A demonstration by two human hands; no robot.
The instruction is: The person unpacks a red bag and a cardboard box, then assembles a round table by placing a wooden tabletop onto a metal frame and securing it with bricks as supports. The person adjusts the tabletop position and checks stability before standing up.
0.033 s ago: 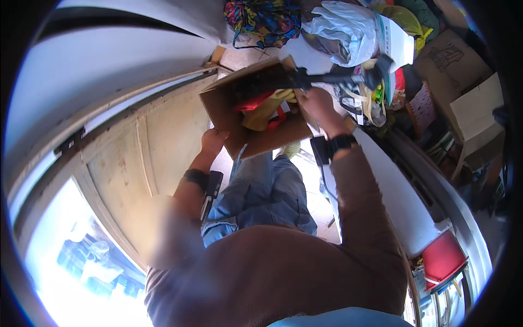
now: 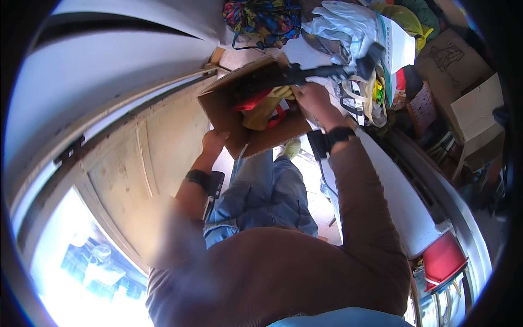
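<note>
I hold an open brown cardboard box [image 2: 220,106] in front of me, above my knees in blue jeans. My left hand [image 2: 214,140] grips the box's near lower corner. Inside the box lie red and yellow things [image 2: 261,106]. A long black bar-like thing [image 2: 283,75] lies across the box's top edge and reaches right to the pile. My right hand [image 2: 313,97], a black band on its wrist, is closed on this black thing at the box's right side.
A pale wooden door or panel [image 2: 125,163] stands at my left. Ahead lies a pile of bags and cloth: a colourful bag [image 2: 261,19] and grey-white plastic [image 2: 343,27]. Cardboard boxes [image 2: 474,109] stand at the right, and a red seat [image 2: 444,259] at the lower right.
</note>
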